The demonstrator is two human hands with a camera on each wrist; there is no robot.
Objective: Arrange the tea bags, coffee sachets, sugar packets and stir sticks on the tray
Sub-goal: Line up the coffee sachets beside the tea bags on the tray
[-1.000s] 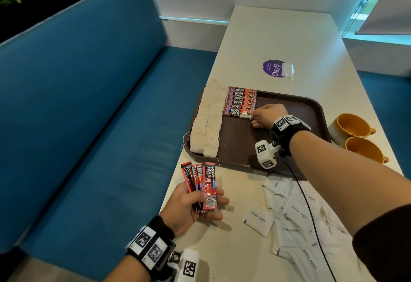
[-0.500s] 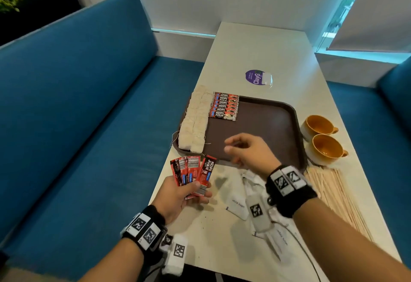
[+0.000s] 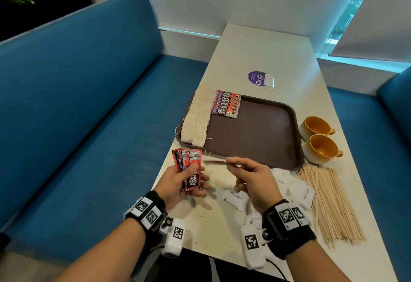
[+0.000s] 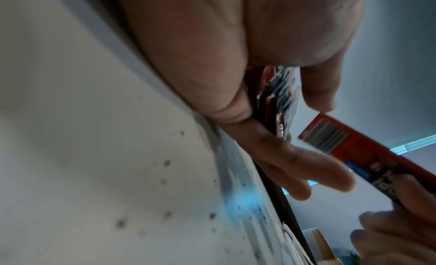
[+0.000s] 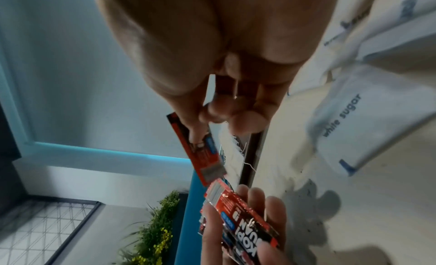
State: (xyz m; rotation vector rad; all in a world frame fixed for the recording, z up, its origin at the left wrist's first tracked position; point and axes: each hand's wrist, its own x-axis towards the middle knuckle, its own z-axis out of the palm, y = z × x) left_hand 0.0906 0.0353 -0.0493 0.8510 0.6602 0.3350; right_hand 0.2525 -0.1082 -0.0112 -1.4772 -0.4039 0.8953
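A fan of coffee sachets [image 3: 189,168] is gripped in the left hand [image 3: 178,183], one single sachet [image 5: 198,149] is pinched by the right hand [image 3: 251,181], the tray [image 3: 266,135] is seen at 12 o'clock.

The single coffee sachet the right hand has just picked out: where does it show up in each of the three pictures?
Head: single sachet seen edge-on, centre, pinched by the right hand before the tray.
Left wrist: right edge, barcode end up-left.
Right wrist: centre, below the fingers.
Shared landmark: the fanned sachets the left hand holds.
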